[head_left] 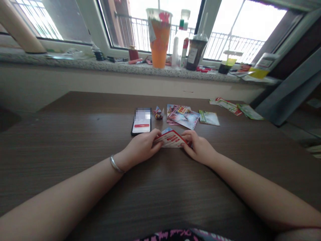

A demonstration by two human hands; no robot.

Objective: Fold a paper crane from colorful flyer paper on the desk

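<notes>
Between both hands is a folded sheet of printed paper (pixel 172 139), white with red print and a red edge, its top coming to a peak. My left hand (pixel 145 144), with a silver bracelet at the wrist, pinches the left end. At the right end, the fingers and thumb of my right hand (pixel 199 147) are closed on the paper. Just beyond my left hand lies a phone (pixel 141 121) with its screen lit. A small folded paper piece (pixel 158 113) stands beside the phone. Colourful printed sheets (pixel 184 115) lie in a pile beyond the held paper.
Right of the pile are a green-and-white stack of paper (pixel 209 117) and several leaflets (pixel 230 106). Along the windowsill (pixel 82 67) stand a large orange drink cup (pixel 158 40), a dark drink cup (pixel 196 52), bottles (pixel 178 47) and small items. The brown table (pixel 160 190) spreads beneath my arms.
</notes>
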